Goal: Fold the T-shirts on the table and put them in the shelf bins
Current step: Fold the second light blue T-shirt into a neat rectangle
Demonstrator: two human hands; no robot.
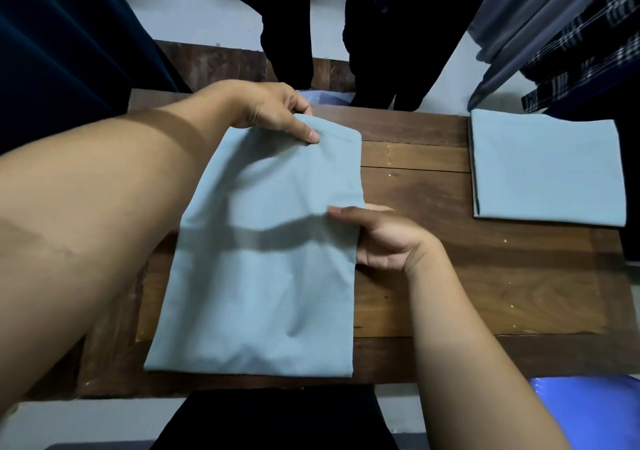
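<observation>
Head view: a person is folding a blue shirt on the table.
It is lying mid-table. The left hand is pinching its far edge and the right hand is pinching its right edge. It is looking soft, light and floppy, so pinching edges is likely working best. A folded shirt is sitting at the table's far right.

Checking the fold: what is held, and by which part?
The blue T-shirt: the left hand pinches its far edge, the right hand grips its right edge midway.
</observation>
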